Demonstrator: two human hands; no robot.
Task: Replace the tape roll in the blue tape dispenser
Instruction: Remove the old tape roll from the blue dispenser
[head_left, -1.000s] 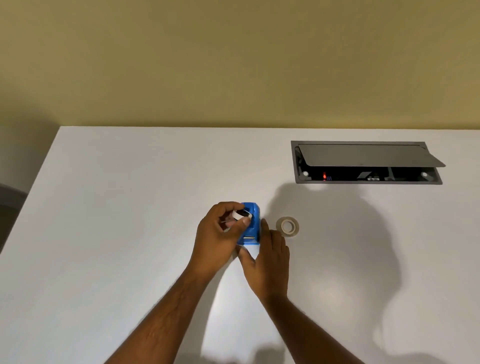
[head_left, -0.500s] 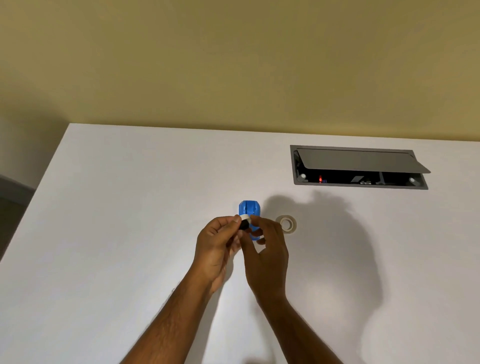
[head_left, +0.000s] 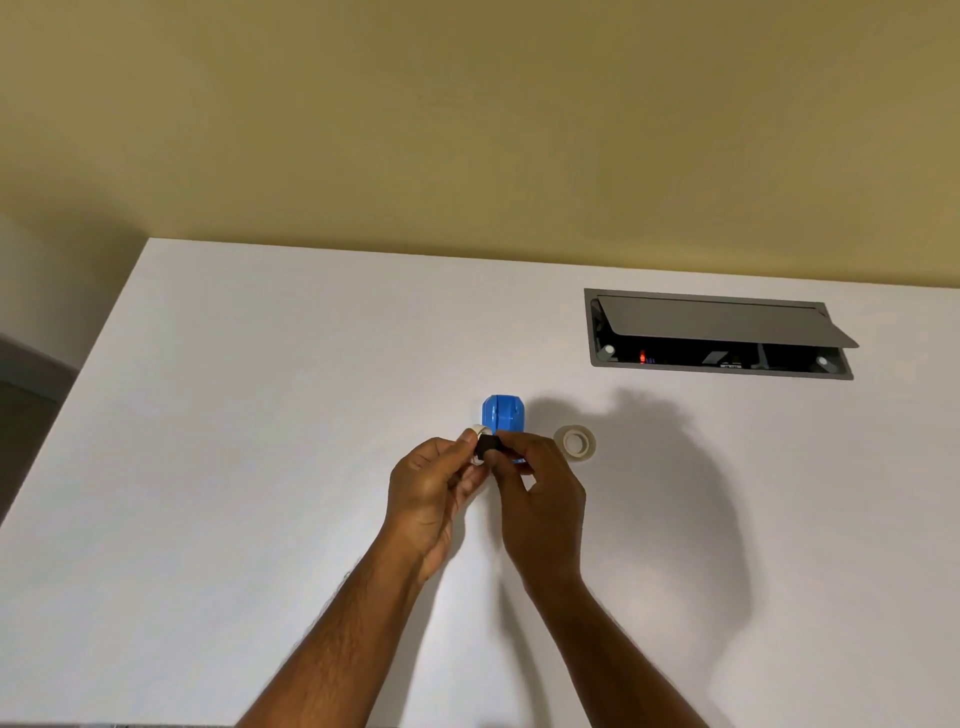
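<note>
**A:** What do you see now?

**B:** I see both hands meeting in the middle of the frame, a bit below center. The left hand (head_left: 436, 493) pinches a thin white ring (head_left: 479, 432), which looks like the used-up tape core. The right hand (head_left: 540, 499) pinches a small black hub (head_left: 489, 446) right beside it. The ring and the hub touch each other. Both hands have their fingers closed tight on these little parts.

**A:** Where is the blue tape dispenser?

**B:** The blue tape dispenser (head_left: 502, 414) sits on the white table (head_left: 260, 415), just above the fingertips in the frame. No hand holds it. Its lower end is hidden behind the fingers.

**A:** What changed from a second ago?

**B:** A second ago the left hand was on top of the dispenser and the right hand lay flat beside it. Now both hands are off it and hold the parts in the air. I can see more of the blue body now.

**A:** And the new roll?

**B:** The new tape roll (head_left: 574, 443) lies flat on the table, just right of the right hand, same as before. An open gray cable box (head_left: 719, 332) is in the upper right of the table
</note>
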